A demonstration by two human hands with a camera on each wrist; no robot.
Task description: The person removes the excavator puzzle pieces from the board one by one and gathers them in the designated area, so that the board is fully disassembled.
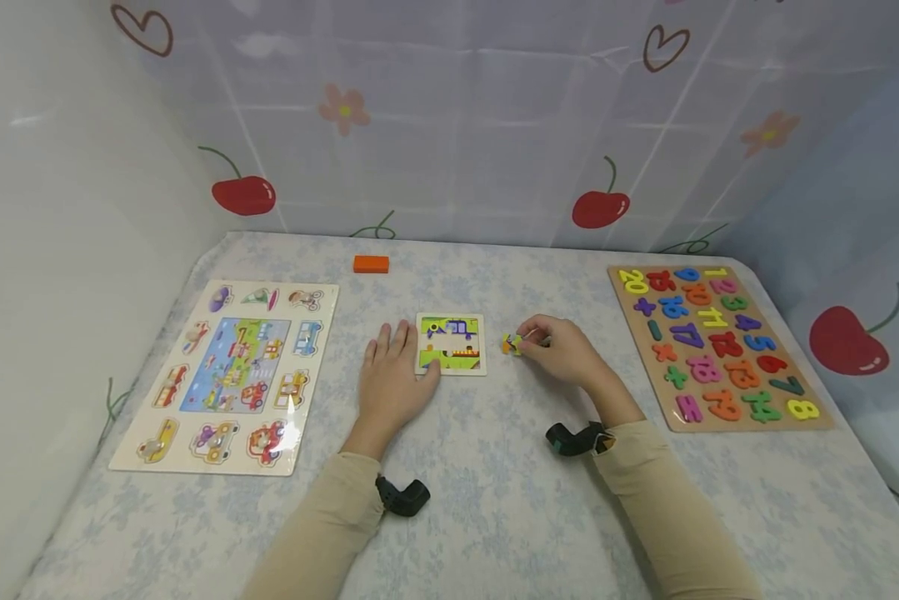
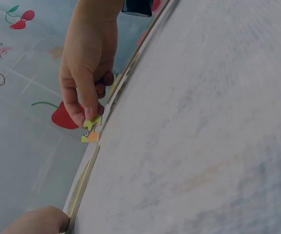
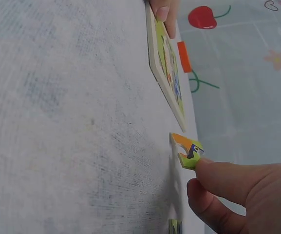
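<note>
A small jigsaw puzzle in a pale square frame lies in the middle of the table, with green pieces and a purple vehicle picture in it and a bare patch at its centre. My left hand rests flat along its left side, fingers extended, thumb over the lower left of the frame. To the right of the frame, my right hand pinches a green and orange puzzle piece between thumb and fingertips, with a notch in its edge. Another puzzle piece shows partly beneath that hand in the right wrist view.
On the left lies a vehicle peg puzzle board. A wooden number board with coloured numerals lies on the right. Behind the small puzzle is an orange block. A printed curtain hangs along the table's back edge.
</note>
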